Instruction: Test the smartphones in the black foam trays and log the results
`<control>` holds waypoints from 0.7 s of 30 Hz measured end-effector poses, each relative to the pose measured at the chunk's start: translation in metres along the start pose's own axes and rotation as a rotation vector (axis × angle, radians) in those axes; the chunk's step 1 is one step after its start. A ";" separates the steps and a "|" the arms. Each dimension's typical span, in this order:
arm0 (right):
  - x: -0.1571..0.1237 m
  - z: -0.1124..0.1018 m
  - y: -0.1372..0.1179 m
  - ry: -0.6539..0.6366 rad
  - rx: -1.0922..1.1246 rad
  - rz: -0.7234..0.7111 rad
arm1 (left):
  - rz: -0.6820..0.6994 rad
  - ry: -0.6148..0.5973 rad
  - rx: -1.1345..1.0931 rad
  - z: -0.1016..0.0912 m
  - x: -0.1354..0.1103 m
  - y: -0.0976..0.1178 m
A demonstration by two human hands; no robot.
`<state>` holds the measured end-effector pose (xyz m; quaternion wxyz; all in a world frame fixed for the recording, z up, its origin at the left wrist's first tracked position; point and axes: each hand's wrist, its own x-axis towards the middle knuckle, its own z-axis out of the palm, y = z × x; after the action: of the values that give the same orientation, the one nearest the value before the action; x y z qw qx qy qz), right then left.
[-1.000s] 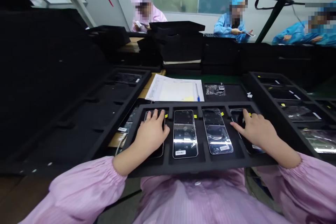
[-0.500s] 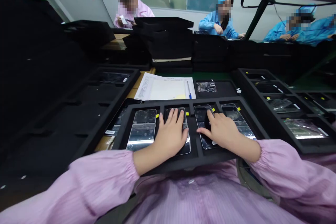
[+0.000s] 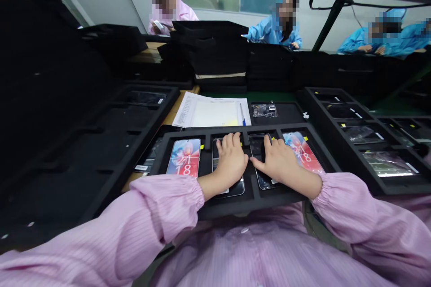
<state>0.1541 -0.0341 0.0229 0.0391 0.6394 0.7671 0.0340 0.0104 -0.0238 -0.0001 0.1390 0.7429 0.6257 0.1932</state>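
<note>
A black foam tray (image 3: 249,199) lies in front of me with a row of phones in its slots. The leftmost phone (image 3: 184,158) and the rightmost phone (image 3: 302,151) have lit red and blue screens. My left hand (image 3: 231,159) lies flat, fingers stretched, on the second phone (image 3: 232,187), whose screen is dark. My right hand (image 3: 279,159) rests on the third phone (image 3: 261,179), also dark, with fingers extended over its upper part. Both sleeves are pink.
A paper sheet (image 3: 208,112) with a blue pen (image 3: 242,115) lies behind the tray. A long foam tray (image 3: 350,152) with bagged phones runs along the right, another (image 3: 134,125) along the left. Black tray stacks (image 3: 218,54) stand at the back, with several co-workers beyond.
Both hands moved from the outer phones to the two middle ones. The outer phones' screens have lit up. My view shifted slightly right and down.
</note>
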 end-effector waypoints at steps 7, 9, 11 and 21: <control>-0.016 -0.012 0.032 0.052 0.237 -0.058 | 0.081 -0.046 -0.075 -0.033 -0.004 -0.015; -0.032 -0.010 0.058 0.156 0.340 -0.118 | 0.133 -0.074 -0.087 -0.057 -0.026 -0.030; -0.053 -0.003 0.083 0.227 0.387 -0.155 | 0.113 -0.062 -0.046 -0.076 -0.058 -0.049; -0.062 0.001 0.079 -0.126 0.426 -0.436 | 0.131 -0.351 0.153 -0.070 -0.086 -0.061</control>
<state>0.2431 -0.0809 0.0310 -0.0419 0.4542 0.8722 -0.1766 -0.0872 -0.0997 0.0253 0.1761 0.8127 0.5550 0.0216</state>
